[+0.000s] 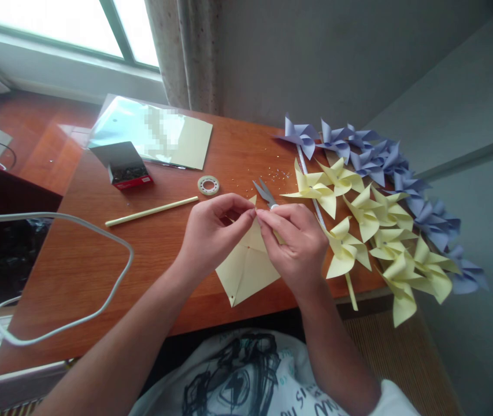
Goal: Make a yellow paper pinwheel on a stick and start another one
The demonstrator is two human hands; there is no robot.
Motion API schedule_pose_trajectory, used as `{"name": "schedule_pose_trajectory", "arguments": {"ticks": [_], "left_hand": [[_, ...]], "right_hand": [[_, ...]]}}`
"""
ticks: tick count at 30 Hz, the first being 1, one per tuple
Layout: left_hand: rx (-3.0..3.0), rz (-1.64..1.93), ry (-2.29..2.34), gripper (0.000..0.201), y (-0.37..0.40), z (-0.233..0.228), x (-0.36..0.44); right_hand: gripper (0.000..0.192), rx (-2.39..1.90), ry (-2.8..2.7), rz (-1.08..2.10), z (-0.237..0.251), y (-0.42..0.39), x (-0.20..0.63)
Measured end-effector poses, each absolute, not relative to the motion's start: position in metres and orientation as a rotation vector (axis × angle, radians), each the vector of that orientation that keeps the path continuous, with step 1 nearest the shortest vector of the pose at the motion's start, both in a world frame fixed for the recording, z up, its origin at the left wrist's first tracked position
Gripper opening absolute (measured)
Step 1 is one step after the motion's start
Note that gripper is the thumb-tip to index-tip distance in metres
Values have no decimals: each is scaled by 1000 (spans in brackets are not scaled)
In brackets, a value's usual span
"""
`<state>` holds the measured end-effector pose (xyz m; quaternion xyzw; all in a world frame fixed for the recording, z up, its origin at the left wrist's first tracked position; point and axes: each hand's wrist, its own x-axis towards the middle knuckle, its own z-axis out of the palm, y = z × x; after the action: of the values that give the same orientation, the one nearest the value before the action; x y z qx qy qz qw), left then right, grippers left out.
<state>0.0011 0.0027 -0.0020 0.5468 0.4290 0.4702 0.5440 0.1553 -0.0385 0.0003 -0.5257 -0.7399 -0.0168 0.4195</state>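
Note:
My left hand (220,225) and my right hand (295,242) meet fingertip to fingertip in a pinch. Whatever sits between the fingers is too small to name. Below them lies a pale yellow paper square (246,267), with creases or cuts running to its corners, a dot near its middle and a small hole at its near corner. Part of the paper is hidden by my hands. Just beyond my right fingers, scissors (265,193) rest with their blades apart. A roll of clear tape (208,185) lies past my left hand.
Yellow pinwheels (361,214) and purple pinwheels (371,153) crowd the right side. A yellow paper stick (151,211) lies left, near an opened small box (130,173). Yellow sheets in a clear sleeve (194,141) lie behind. A white cable (118,283) loops over the left edge.

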Motion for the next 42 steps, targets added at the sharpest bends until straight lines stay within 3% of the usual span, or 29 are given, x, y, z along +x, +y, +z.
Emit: {"name": "schedule_pose_trajectory", "arguments": {"ticks": [7, 20, 33, 42], "left_hand": [[1340, 1135, 962, 15, 3, -7, 1], [1419, 1133, 978, 11, 2, -8, 0], [1529, 1214, 1053, 6, 1, -8, 1], [1670, 1270, 1111, 6, -2, -5, 3]], "right_hand": [[22, -1335, -1811, -78, 3, -36, 155], [10, -1420, -1693, 261, 12, -35, 154], [10, -1338, -1833, -136, 5, -35, 148], [12, -1365, -1821, -186, 3, -36, 147]]}}
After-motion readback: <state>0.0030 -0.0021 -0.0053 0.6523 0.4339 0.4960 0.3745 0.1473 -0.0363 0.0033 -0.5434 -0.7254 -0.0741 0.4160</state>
